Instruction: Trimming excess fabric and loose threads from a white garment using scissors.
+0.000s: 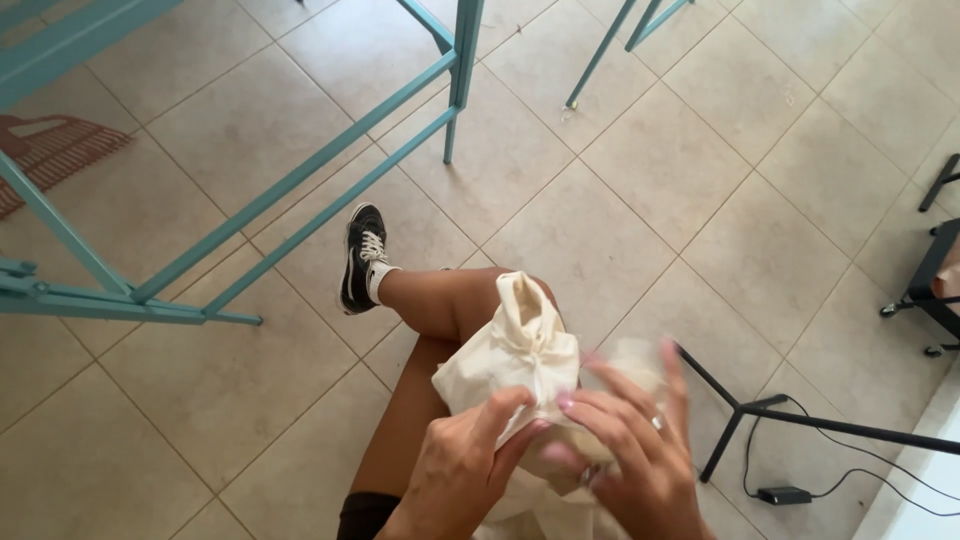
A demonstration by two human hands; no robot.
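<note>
Pinching a fold of the cream cloth bag (515,350), our left hand (462,470) closes thumb and fingers on the fabric low on its near side. Our right hand (625,440) lies over the bag's right flank with fingers spread and blurred, so we cannot tell whether it actually clamps the cloth or only presses on it. A ring shows on one of its fingers.

We see the bag resting on our lap, against the raised knee of our crossed leg (440,305). It is pale, unprinted on the side we see, soft and crumpled, gathered into a bunched knot near its middle, with a rounded lobe standing up above that. Its lower part runs out of the bottom edge, and our hands cover much of its near face, so its opening is not visible to us.

Beyond the knee, our black sneaker (362,255) with white laces and a white sock points away over the beige tiled floor (700,180). To the right, just beside our right hand, a black stand leg (745,408) and a cable with a small black adapter (783,495) lie on the tiles. Left and ahead stands a teal metal frame (300,180), well apart from the bag. A wide stretch of tiles lies open ahead to the right, up to a black wheeled base (925,290) at the right edge.
</note>
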